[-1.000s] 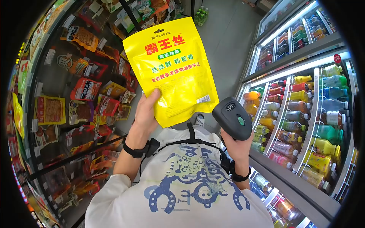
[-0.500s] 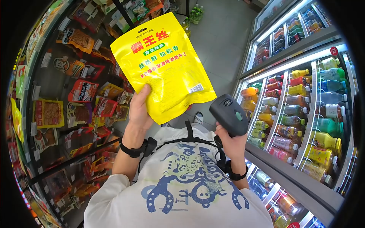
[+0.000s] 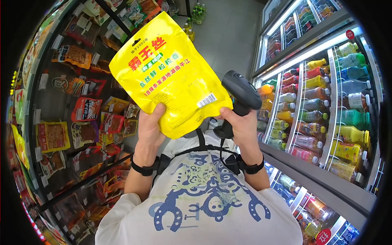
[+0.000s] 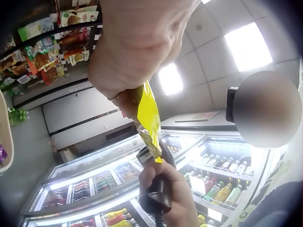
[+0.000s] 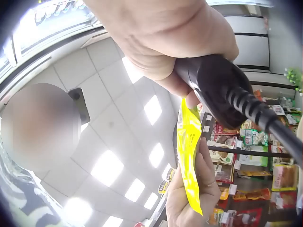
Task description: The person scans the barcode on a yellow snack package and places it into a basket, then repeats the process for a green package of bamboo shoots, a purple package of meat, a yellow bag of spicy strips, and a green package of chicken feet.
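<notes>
A yellow snack bag with a barcode near its lower right corner is tilted in front of the shirt. The left hand pinches its lower left edge, thumb on the printed face. At the lower right corner, the right hand has its thumb on the bag while its fingers hold a black handheld scanner by the handle. The scanner's head stands beside the bag's right edge. In the right wrist view the bag is seen edge-on between both hands, and a coiled cable runs from the scanner handle.
Shelves of packaged snacks line the left side. On the right, lit glass-door coolers hold rows of bottled drinks. Green-capped bottles stand on the grey floor ahead, between shelf and coolers.
The bag has moved left and tilted further. The right hand has come in to the bag's lower right corner, its thumb now on it, and the scanner has turned more upright.
</notes>
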Demonstrator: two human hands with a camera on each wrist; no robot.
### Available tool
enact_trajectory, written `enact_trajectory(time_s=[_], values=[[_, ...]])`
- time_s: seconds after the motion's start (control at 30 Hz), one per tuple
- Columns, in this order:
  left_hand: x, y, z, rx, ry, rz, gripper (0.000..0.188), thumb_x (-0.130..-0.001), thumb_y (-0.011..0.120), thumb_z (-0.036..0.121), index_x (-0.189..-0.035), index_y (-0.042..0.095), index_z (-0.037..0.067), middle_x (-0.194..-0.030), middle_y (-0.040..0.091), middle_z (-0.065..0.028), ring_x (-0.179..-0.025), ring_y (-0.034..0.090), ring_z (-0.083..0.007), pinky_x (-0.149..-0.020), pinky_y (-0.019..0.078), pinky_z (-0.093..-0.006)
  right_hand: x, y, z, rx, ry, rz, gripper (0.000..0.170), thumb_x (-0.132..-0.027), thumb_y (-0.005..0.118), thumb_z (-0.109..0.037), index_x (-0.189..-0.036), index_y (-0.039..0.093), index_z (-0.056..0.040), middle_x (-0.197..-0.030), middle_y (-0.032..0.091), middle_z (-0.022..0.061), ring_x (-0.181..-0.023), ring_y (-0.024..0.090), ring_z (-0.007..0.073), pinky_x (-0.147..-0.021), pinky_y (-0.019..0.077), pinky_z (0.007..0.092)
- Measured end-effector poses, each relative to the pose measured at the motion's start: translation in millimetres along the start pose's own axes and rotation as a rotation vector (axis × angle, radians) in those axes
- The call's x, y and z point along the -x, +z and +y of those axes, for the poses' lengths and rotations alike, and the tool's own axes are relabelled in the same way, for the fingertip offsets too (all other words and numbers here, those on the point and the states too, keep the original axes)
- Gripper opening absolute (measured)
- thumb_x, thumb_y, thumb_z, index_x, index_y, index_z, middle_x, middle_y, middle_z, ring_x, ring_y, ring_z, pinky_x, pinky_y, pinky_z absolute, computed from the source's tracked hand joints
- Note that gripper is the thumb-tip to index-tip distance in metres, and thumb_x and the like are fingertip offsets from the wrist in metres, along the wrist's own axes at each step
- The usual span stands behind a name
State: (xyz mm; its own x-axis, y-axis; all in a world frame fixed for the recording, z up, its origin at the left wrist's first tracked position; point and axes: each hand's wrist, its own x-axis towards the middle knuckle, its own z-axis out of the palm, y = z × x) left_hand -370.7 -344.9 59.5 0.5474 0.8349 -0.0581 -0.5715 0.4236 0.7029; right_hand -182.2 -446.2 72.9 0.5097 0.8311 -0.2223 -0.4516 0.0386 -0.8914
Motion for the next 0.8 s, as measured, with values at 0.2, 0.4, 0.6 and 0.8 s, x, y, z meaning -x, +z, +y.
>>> enact_trajectory(time_s=[0.2, 0.4, 0.6, 0.8], values=[[1, 8, -1, 0.071, -0.103, 0.042, 0.041, -0.089, 0.057, 0.007, -0.126, 0.043, -0.001, -0.124, 0.055, -0.0144, -0.109, 0.057, -0.0275, -0.095, 0.0465, -0.0416, 11, -20, -16, -0.146, 0.100, -0.113, 0.032, -0.074, 0.065, 0.007, -0.103, 0.052, 0.0025, -0.082, 0.063, 0.0121, -0.066, 0.063, 0.0175, -0.064, 0.0551, 0.0303], [-8, -15, -10, 0.000, -0.220, 0.097, 0.040, -0.086, 0.057, 0.001, -0.124, 0.045, 0.001, -0.123, 0.056, -0.0136, -0.108, 0.059, -0.0252, -0.094, 0.0469, -0.0384, 17, -23, -20, 0.136, 0.014, -0.040, 0.036, -0.073, 0.067, 0.008, -0.107, 0.054, 0.0017, -0.090, 0.060, 0.0091, -0.070, 0.064, 0.0167, -0.062, 0.0544, 0.0270], [-6, -29, -13, 0.046, -0.254, 0.064, 0.045, -0.083, 0.058, -0.004, -0.125, 0.045, 0.003, -0.123, 0.056, -0.0137, -0.109, 0.058, -0.0226, -0.094, 0.0461, -0.0353, 21, -37, -17, -0.048, 0.090, -0.119, 0.041, -0.073, 0.067, 0.008, -0.111, 0.054, 0.0004, -0.092, 0.058, 0.0070, -0.073, 0.063, 0.0173, -0.063, 0.0544, 0.0281], [-24, -22, 7, -1.166, 0.573, 0.351, 0.062, -0.074, 0.063, 0.001, -0.131, 0.040, -0.001, -0.131, 0.046, -0.0145, -0.121, 0.046, -0.0250, -0.102, 0.0342, -0.0354, 26, -29, -32, 0.030, 0.039, -0.180, 0.044, -0.070, 0.070, 0.005, -0.111, 0.054, 0.0000, -0.097, 0.059, 0.0052, -0.077, 0.062, 0.0148, -0.065, 0.0521, 0.0261]])
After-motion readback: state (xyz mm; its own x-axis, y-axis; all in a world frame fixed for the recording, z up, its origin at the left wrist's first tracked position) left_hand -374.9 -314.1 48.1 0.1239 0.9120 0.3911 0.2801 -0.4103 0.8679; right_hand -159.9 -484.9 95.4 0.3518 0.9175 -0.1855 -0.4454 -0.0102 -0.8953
